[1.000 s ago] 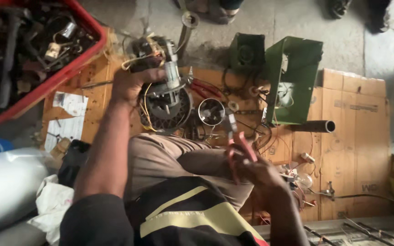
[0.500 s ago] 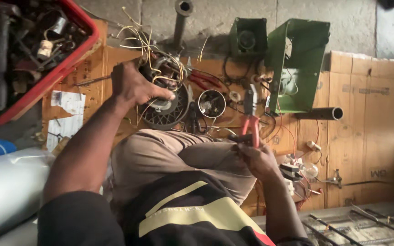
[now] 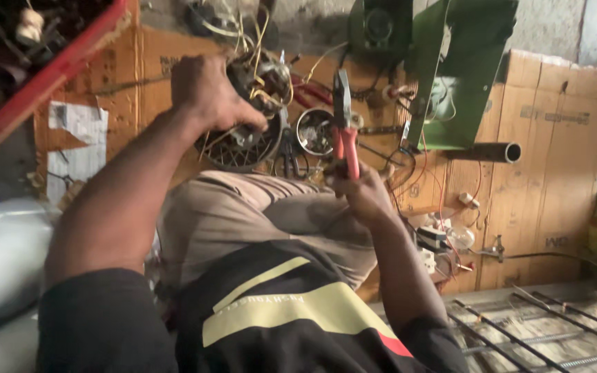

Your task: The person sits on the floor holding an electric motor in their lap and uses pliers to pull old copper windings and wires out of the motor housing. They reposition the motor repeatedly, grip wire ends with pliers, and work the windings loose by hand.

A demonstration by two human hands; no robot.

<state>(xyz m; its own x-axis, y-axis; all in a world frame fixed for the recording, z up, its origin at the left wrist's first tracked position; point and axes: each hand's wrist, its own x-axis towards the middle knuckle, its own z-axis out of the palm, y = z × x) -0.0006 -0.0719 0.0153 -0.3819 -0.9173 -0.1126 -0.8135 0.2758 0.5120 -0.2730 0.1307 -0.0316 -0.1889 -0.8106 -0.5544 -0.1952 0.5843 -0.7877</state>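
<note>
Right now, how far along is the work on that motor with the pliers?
Looks mid-job. Done: the motor is opened up, its windings and loose yellow wires exposed. In hand: the left hand grips the motor on the cardboard, while the right hand holds red-handled pliers upright beside it, not yet on a wire. Left: the wires hang loose, and the green housing lies apart.

Round grey motor [image 3: 247,135], finned metal housing, tangle of yellow and white wires spilling from its top; resting on cardboard, tipped slightly, partly covered by left hand [image 3: 205,93] gripping its upper edge. Pliers [image 3: 343,121] with red handles and dark metal head, held upright, head pointing away, just beside motor; handles clasped in right hand [image 3: 361,193].
</note>
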